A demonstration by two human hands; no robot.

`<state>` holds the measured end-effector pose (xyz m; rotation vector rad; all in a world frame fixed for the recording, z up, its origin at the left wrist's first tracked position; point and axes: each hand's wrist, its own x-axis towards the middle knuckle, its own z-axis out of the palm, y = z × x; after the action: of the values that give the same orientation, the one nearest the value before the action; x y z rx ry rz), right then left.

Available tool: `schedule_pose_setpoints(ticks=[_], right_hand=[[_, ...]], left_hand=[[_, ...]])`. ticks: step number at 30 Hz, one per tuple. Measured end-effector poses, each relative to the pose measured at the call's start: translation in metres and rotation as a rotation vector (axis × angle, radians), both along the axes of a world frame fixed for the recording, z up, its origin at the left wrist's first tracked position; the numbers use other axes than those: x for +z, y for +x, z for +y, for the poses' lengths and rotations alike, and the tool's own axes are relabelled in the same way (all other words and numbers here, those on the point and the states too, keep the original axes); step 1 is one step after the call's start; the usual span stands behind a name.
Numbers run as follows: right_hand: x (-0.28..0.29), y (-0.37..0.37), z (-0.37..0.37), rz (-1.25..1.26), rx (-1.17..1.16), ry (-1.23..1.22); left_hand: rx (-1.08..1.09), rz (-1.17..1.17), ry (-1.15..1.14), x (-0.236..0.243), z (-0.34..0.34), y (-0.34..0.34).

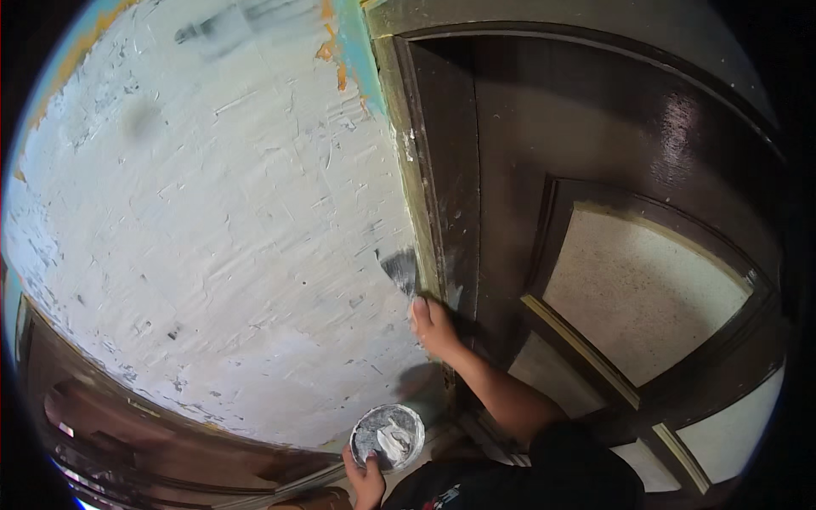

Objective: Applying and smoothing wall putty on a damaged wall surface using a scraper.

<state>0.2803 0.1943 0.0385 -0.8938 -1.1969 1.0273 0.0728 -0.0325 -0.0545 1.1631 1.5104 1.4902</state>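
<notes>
My right hand (436,330) is closed round the handle of a putty knife (399,270). Its wide blade, smeared with white, lies against the wall beside the dark door frame. Low in the view, my left hand (367,478) grips the rim of a round tub (414,455), with the thumb over the edge. White filler (396,442) sits in a lump inside it and coats its walls. The wall (246,255) carries a rough, ridged layer of white filler with small grey gaps.
Right of the wall stands a dark brown door frame (431,187) with masking tape (410,170) along its edge. A dark panelled door (544,119) has pale panels (646,289). Teal and orange paint (357,51) shows at the top. Brown woodwork (127,442) is at lower left.
</notes>
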Motion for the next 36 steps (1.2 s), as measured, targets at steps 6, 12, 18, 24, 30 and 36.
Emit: schedule_pose_setpoints(ticks=[6,12,18,24,30,36], right_hand=[[-0.091,-0.022,-0.06,0.185,0.199,-0.367],[-0.062,-0.012,-0.041,0.081,0.079,-0.085],[0.022,-0.011,-0.02,0.011,0.127,0.174],[0.018,-0.008,-0.012,0.014,0.147,0.146],[0.035,-0.011,-0.006,0.039,0.232,-0.176],[0.042,0.002,-0.002,0.056,0.358,-0.237]], left_hand=[[-0.022,-0.096,0.032,0.004,-0.002,-0.001],[0.01,0.068,0.016,0.009,0.001,0.0],[-0.024,-0.046,0.019,0.009,0.003,0.001],[0.08,-0.094,0.051,0.005,0.0,0.001],[0.043,-0.182,0.049,-0.001,-0.001,-0.002],[0.024,0.035,0.053,0.007,0.004,0.001]])
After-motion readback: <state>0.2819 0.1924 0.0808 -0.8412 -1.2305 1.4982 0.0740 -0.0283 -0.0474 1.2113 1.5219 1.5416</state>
